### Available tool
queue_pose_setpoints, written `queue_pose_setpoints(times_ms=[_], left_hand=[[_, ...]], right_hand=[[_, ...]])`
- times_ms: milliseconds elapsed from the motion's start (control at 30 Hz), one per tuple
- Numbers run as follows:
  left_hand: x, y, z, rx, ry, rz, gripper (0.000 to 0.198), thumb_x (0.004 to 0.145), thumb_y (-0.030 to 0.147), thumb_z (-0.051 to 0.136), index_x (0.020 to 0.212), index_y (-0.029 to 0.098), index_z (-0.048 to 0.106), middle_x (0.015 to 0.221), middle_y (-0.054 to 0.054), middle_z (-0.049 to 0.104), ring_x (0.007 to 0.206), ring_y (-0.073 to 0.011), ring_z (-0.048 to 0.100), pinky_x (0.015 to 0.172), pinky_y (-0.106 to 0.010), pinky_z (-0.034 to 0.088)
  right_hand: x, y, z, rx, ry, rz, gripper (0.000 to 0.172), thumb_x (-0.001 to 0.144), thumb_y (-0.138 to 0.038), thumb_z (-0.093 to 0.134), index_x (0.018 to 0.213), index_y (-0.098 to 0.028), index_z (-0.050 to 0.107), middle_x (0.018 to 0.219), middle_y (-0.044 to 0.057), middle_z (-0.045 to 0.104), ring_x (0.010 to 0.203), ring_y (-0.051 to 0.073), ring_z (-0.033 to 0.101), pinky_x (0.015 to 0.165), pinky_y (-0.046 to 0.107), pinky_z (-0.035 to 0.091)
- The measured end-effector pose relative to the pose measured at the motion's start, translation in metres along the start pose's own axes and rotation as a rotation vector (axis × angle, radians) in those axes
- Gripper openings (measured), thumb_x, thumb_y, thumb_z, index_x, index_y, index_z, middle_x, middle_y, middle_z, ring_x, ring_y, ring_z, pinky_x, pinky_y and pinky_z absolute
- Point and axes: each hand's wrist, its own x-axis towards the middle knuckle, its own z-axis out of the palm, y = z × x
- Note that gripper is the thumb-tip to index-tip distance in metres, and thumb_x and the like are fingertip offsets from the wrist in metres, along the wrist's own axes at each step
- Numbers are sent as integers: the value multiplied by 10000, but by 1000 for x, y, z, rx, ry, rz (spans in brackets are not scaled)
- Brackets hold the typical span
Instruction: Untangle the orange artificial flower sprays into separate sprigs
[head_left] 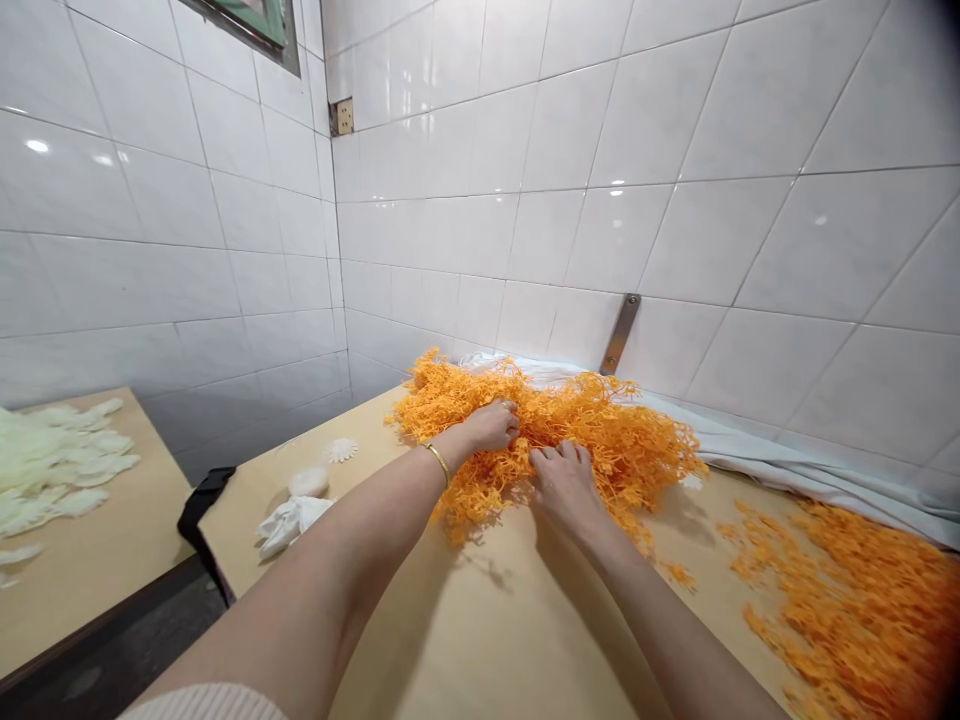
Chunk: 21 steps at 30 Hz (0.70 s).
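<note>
- Orange plastic sprigs (570, 430) sit in a big tangled heap on the light wooden table (495, 630), pushed up near the tiled corner, and both hands are in it.
- Closest in, two bare forearms stretch out over the bare tabletop; the left one has a thin gold bangle (439, 462) at the wrist.
- Right hand (564, 482) lies palm down on the near edge of the heap, fingers fairly close together and curled into the sprigs. Can't really tell if it's pinching any one piece.
- Left hand (491, 425) is a bit further in, on top of the heap, fingers bent down and closed around a clump of the orange stuff.
- Off to the right, a second looser spread of orange sprigs (855, 600) covers that end of the table, apart from the main heap.
- To the left of the arms: a crumpled white cloth (291, 522), a small white lump just behind it, and a white daisy-shaped flower (342, 450).
- Further left, a separate table (90, 560) holds pale cream petals (52, 465).
- Behind the heap, a white sheet (765, 455) runs along the foot of the white tiled wall (675, 150), with a metal bracket (620, 333) fixed to the tiles.
</note>
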Motion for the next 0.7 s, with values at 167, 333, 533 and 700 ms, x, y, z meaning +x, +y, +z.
queue_pose_setpoints(times_ms=[167,333,533,700], left_hand=[[-5,-8,18,112,42,-14,243,793,259,397,854,146,603,1263,-111,388,1204,-249,303,976,-356,290],[-2,-5,30,165,54,-14,231,793,263,410,896,159,588,1280,-103,371,1224,-251,282,971,-352,301],[-11,4,27,243,129,42,306,841,320,329,870,169,594,1265,-107,404,1206,-244,312,942,-391,313],[-28,6,17,380,247,204,365,853,371,285,1049,185,531,1313,-104,374,1223,-238,293,924,-428,287]], right_hand=[[-47,10,-13,48,-30,-89,150,710,-78,451,653,-197,520,663,22,552,731,181,410,778,351,257],[-93,11,-34,153,9,-224,208,670,-2,409,599,-186,476,651,22,498,710,166,378,747,313,287],[-102,25,-41,450,98,-76,238,770,-86,360,574,-181,456,618,30,487,670,164,417,597,274,341],[-82,70,-45,994,297,483,185,710,-351,552,700,-168,572,661,15,565,650,156,513,599,285,414]])
